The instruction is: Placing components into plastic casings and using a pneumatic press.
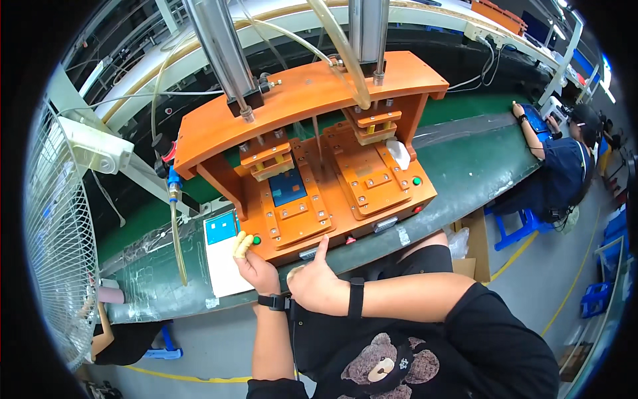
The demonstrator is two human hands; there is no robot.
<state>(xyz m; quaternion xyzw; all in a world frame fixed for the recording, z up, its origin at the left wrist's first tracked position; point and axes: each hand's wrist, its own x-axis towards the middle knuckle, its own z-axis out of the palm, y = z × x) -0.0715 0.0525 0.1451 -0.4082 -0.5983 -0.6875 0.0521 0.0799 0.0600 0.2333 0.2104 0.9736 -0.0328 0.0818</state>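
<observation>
Hands [312, 282] rest at green bench [465, 173], factory line.

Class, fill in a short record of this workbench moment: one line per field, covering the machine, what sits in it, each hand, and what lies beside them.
machine: orange two-station press on a green bench
left station: blue square part lying in the fixture
right station: no blue part visible; a white cloth beside it
left hand: at the press's front left corner, fingertips in yellowish finger covers by the green button
right hand: at the front edge, thumb raised, holding nothing visible
beside left hand: white sheet with another blue square
</observation>
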